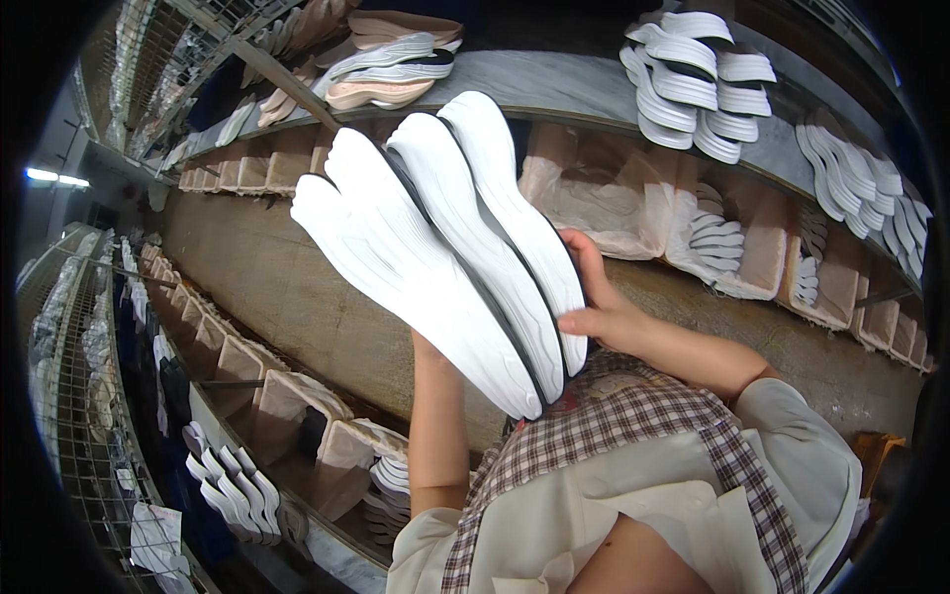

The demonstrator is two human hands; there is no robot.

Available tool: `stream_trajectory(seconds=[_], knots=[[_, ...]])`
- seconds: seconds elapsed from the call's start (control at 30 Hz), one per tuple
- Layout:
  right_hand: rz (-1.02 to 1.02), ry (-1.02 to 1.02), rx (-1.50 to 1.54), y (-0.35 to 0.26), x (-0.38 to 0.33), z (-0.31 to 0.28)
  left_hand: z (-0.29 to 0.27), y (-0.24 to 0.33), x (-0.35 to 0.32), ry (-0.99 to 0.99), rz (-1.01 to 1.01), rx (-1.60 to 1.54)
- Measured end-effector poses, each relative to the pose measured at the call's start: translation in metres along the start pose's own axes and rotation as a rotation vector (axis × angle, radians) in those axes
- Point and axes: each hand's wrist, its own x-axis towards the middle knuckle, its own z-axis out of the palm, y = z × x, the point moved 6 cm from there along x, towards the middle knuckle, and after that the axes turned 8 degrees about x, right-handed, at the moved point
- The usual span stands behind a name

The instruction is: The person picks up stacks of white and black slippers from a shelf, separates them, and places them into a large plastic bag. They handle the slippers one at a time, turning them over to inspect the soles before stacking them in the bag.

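Several white shoe soles [416, 257] with dark edges stand out in front of me, bunched side by side in a slanting stack. My right hand [606, 309] is closed on the right side of this stack, with the thumb over the near edge of the outermost sole and the fingers along its outer side. My left forearm [438, 431] rises behind the lower left of the stack. The left hand itself is hidden by the soles, so its fingers do not show.
A grey shelf [554, 79] across the far side bears piles of white soles [678, 84] and peach and white soles [391, 64]. Beneath it run lined bins [653, 213], some with soles inside. At left, more bins [287, 396] and a wire rack [69, 396] border the brown floor [257, 257].
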Motion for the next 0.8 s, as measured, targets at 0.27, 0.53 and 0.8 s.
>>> stream_trajectory(seconds=[0.27, 0.53, 0.8], knots=[[0.01, -0.03, 0.054, 0.007, 0.007, 0.003, -0.003, 0.023, 0.004, -0.027, 0.058, -0.024], [0.052, 0.007, 0.019, 0.008, 0.015, 0.0, -0.009, 0.026, 0.001, -0.007, 0.066, -0.014], [0.129, -0.017, -0.314, -0.004, 0.042, -0.011, -0.009, 0.031, 0.005, 0.032, 0.096, 0.045]])
